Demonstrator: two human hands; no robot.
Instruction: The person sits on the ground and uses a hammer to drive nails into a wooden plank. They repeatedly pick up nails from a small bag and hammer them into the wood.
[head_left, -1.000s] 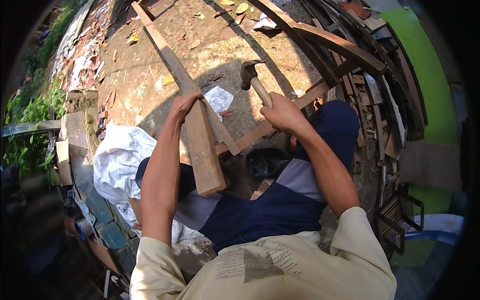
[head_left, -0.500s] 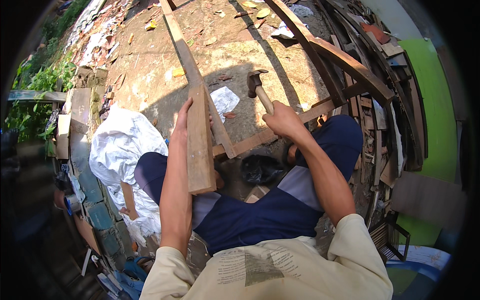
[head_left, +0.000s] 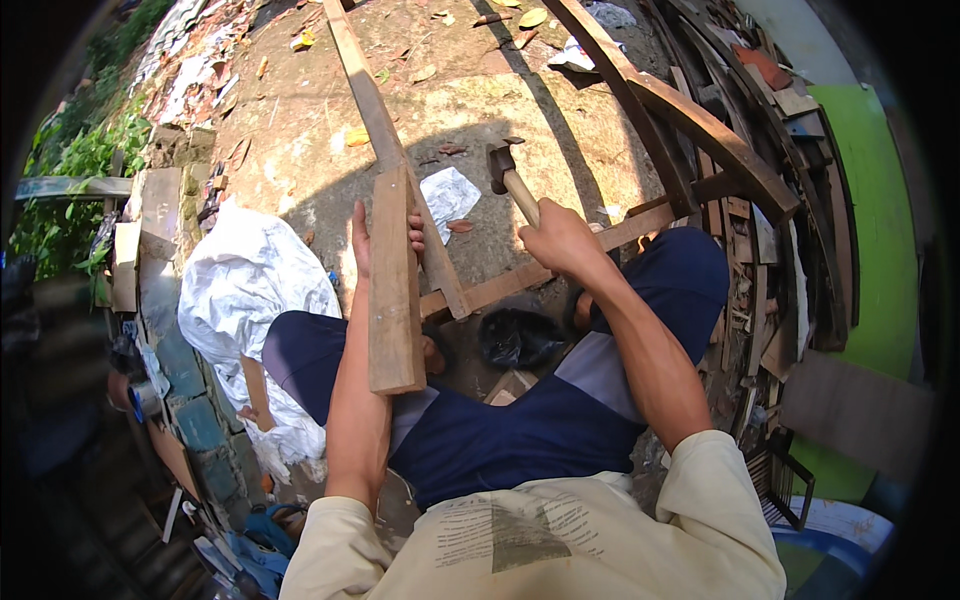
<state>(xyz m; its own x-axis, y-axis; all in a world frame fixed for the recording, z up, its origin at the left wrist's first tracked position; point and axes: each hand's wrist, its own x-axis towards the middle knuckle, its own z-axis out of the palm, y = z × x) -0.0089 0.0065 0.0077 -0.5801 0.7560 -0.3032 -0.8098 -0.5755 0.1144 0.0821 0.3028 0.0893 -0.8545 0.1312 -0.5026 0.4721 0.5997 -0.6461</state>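
The left hand [head_left: 372, 232] grips the short plank [head_left: 395, 285] from behind; only its fingertips show. The right hand [head_left: 560, 240] is clenched around the hammer [head_left: 508, 172] handle, raised above the long batten [head_left: 385, 140].

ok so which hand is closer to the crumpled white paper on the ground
Left. The left hand, gripping the short plank, sits just left of the paper; the right hand, holding the hammer, is farther off to its right.
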